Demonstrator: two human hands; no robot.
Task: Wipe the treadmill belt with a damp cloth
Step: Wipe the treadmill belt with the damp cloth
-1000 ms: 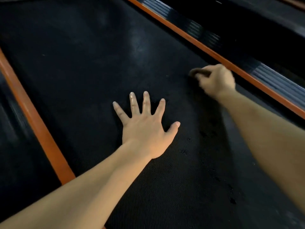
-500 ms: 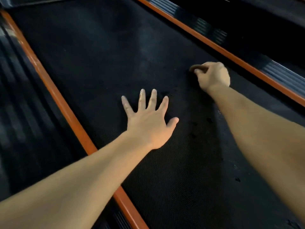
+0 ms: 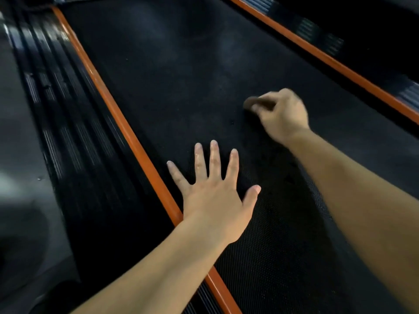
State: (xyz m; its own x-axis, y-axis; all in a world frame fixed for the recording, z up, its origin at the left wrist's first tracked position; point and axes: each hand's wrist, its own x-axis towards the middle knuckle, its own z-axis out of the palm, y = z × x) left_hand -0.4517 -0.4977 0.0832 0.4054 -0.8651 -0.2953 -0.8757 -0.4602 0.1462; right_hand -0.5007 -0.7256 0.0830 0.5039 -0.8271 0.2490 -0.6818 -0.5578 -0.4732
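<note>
The black textured treadmill belt (image 3: 181,75) fills the middle of the view. My left hand (image 3: 215,196) lies flat on it with fingers spread, close to the left orange strip. Farther along the belt my right hand (image 3: 283,112) grips a small dark cloth (image 3: 251,103), pressed to the belt; only a dark edge of the cloth shows past the fingers. The right hand is motion-blurred.
An orange strip (image 3: 118,118) borders the belt on the left, with a black ribbed side rail (image 3: 68,132) beyond it. A second orange strip (image 3: 328,57) and ribbed rail (image 3: 317,30) run along the right. Grey floor (image 3: 18,132) lies at far left.
My right hand with the cloth has slid left, away from the right orange strip toward the belt's middle. The view shifted, and my left hand now lies beside the left strip.
</note>
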